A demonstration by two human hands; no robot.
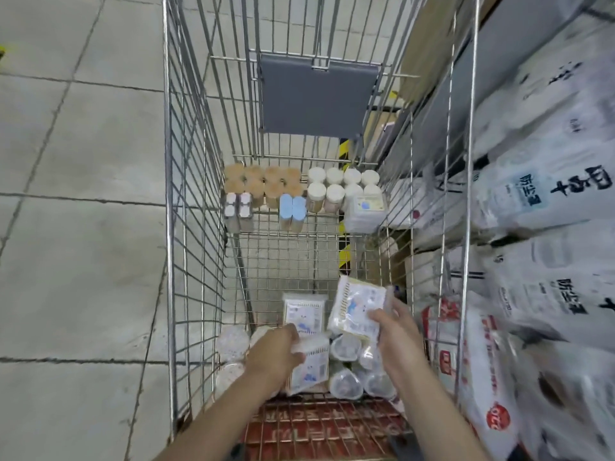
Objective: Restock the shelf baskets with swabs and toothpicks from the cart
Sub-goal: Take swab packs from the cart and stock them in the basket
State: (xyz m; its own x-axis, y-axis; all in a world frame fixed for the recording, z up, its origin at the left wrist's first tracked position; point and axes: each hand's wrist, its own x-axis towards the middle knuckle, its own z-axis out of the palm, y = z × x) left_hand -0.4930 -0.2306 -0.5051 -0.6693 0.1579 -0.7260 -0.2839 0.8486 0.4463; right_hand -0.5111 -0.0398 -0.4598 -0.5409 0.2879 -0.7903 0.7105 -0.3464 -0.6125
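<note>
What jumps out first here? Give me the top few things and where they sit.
Two hands in the cart: the right hand holds a swab packet lifted at the near end, while the left hand grips another packet lower down. At the far end stand rows of tan-lidded jars on the left and white-lidded jars on the right.

Swab packs [357, 306] apparently in both hands
</note>
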